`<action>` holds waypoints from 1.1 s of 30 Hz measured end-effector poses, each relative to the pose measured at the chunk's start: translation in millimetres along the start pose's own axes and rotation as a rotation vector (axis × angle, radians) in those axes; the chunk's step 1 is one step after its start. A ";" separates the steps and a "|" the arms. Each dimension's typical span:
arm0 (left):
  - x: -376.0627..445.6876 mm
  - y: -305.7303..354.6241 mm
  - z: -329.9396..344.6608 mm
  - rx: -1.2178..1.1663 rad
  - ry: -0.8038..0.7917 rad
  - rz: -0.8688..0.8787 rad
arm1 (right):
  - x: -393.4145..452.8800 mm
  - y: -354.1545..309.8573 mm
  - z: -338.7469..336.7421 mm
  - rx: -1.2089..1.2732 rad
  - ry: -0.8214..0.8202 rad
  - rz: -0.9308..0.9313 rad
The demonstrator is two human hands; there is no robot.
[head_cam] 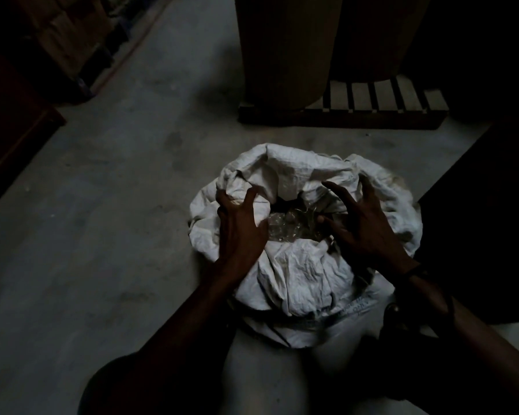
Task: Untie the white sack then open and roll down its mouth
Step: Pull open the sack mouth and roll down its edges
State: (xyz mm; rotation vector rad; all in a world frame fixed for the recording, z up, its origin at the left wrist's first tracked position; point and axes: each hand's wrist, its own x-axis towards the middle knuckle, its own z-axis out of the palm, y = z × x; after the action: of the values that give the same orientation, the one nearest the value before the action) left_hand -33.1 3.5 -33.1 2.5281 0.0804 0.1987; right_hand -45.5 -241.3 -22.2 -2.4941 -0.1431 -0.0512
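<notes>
Sack (pixel 300 265), white and woven, is standing on the grey concrete floor (pixel 102 235) directly in front of the person, between their knees. Its mouth is lying open, the rim bunched and partly turned outward all round, with crumpled clear plastic (pixel 291 227) showing inside the opening. Left hand (pixel 240 226) is resting on the left side of the rim, fingers spread and curled into the cloth, not pinching shut. Right hand (pixel 360 223) is hovering over the right side of the mouth, fingers splayed wide, tips touching or just above the fabric; dim light is making contact hard to judge. A dark band is sitting on the right wrist. Beyond the sack, a wooden pallet (pixel 372 109) is carrying large brown cylinders (pixel 285 49).
</notes>
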 end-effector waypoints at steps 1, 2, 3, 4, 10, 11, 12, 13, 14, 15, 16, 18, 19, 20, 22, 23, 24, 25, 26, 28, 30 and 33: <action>0.1 0.1 0.9 -0.014 0.007 0.010 | 0.2 -0.8 -0.4 0.010 -0.004 0.001; 0.2 0.2 1.9 -0.026 0.012 0.022 | 0.3 -1.5 -0.7 0.016 -0.004 0.001; 0.1 0.1 2.5 -0.032 0.018 0.033 | 0.4 -1.7 -0.7 0.016 -0.003 0.002; 0.2 0.3 2.8 -0.030 0.026 0.042 | 0.4 -2.6 -1.1 0.015 -0.004 0.005; 4.7 -1.2 1.8 -0.015 0.039 0.123 | 4.5 8.2 1.3 -0.005 0.000 -0.009; 6.0 -2.6 1.8 -0.029 0.042 0.134 | 6.4 11.4 1.6 -0.008 0.006 -0.005; 7.4 -3.7 2.0 -0.044 0.042 0.144 | 8.5 14.2 2.5 -0.010 0.009 0.000; 8.9 -4.5 1.6 -0.063 0.040 0.157 | 11.0 16.8 4.2 -0.011 0.006 0.006; 10.5 -4.9 0.5 -0.085 0.038 0.175 | 12.9 16.9 5.1 -0.011 -0.002 0.014; 12.4 -5.7 -1.0 -0.104 0.033 0.190 | 14.4 16.3 6.0 -0.007 -0.007 0.020; 14.9 -6.6 -2.2 -0.118 0.025 0.203 | 14.7 15.3 5.8 0.002 0.002 0.011; 19.9 -9.8 -4.6 -0.147 0.009 0.227 | 12.3 13.1 4.9 0.049 0.026 -0.034; 22.2 -11.8 -6.2 -0.171 -0.006 0.225 | 10.2 10.4 3.4 0.063 0.018 -0.054; 23.8 -12.7 -9.0 -0.202 -0.030 0.215 | 8.1 6.9 1.7 0.056 0.001 -0.073; 26.5 -12.8 -17.1 -0.282 -0.084 0.201 | 7.6 3.7 -2.0 0.037 -0.019 -0.088; 27.0 -11.9 -21.7 -0.330 -0.104 0.204 | 8.7 4.0 -4.1 0.055 -0.025 -0.090; 28.1 -11.8 -25.8 -0.371 -0.123 0.211 | 9.9 4.5 -7.1 0.091 -0.034 -0.084; 30.2 -12.8 -29.4 -0.405 -0.144 0.209 | 12.3 8.1 -9.9 0.138 -0.045 -0.080; 33.2 -14.4 -31.8 -0.430 -0.165 0.193 | 14.1 10.2 -13.7 0.174 -0.059 -0.079; 38.8 -19.7 -33.7 -0.495 -0.200 0.132 | 17.5 17.4 -21.2 0.246 -0.076 -0.102; 42.4 -21.7 -35.0 -0.583 -0.235 0.083 | 19.1 19.3 -31.2 0.375 -0.103 -0.161; 44.4 -19.2 -38.4 -0.717 -0.284 0.039 | 19.1 22.2 -36.9 0.586 -0.166 -0.149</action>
State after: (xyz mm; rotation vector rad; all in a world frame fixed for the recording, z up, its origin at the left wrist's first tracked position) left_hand 4.4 45.4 -7.3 1.8188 -0.1321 -0.1064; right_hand -24.1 -279.3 -4.6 -1.8970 -0.3581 0.1209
